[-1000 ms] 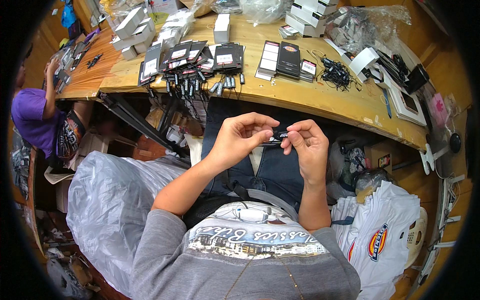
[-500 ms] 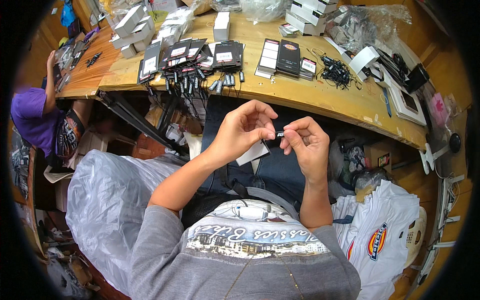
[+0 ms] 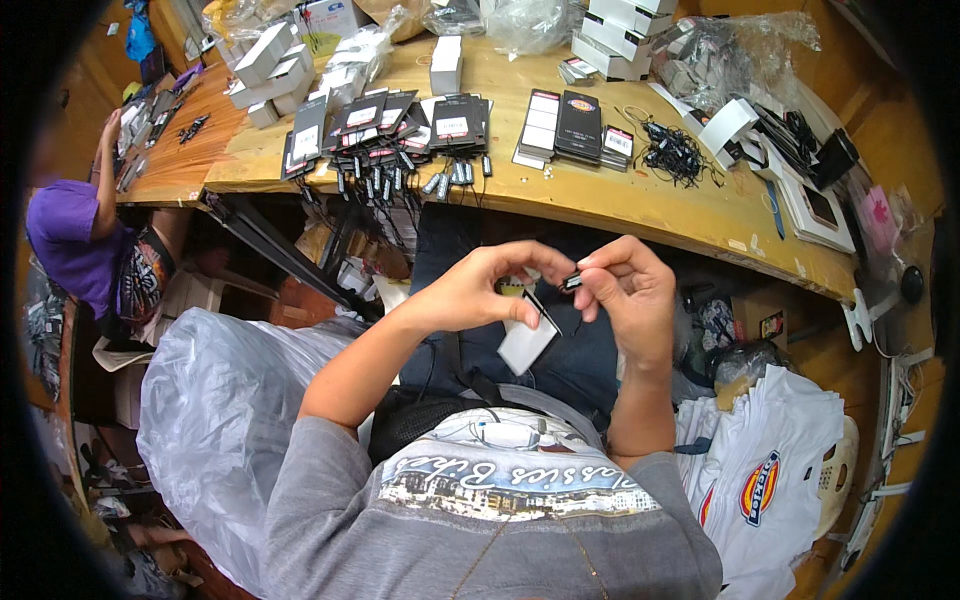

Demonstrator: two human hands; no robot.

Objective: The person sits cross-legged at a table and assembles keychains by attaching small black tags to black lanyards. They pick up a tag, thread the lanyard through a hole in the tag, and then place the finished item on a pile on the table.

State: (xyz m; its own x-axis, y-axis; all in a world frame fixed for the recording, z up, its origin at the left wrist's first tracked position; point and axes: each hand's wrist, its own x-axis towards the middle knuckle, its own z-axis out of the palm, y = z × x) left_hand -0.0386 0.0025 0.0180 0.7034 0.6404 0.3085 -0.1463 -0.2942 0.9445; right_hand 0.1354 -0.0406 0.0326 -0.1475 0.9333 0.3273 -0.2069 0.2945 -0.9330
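My left hand [image 3: 485, 287] holds a hang tag [image 3: 527, 345], its thumb against the tag's upper part. The tag's pale side faces me and a dark edge shows. The left index finger reaches to a small black string seal [image 3: 572, 282] with light lettering. My right hand [image 3: 632, 295] pinches that seal between thumb and index finger. Its thin string is too fine to follow. Both hands are above my lap, in front of the table edge. Finished-looking black hang tags [image 3: 455, 122] lie in overlapping piles on the table, their strings and seals hanging over the edge.
On the wooden table [image 3: 640, 205] are stacked black cards [image 3: 578, 125], a tangle of black string seals [image 3: 672, 150] and white boxes [image 3: 615, 40]. A large plastic bag [image 3: 215, 400] bulges at my left, white folded garments [image 3: 765, 470] at my right. Another person [image 3: 75, 235] sits far left.
My left hand has lowered and its fingers now stretch toward the seal. The hang tag has swung up against the left thumb. My right hand still pinches the seal, slightly further right.
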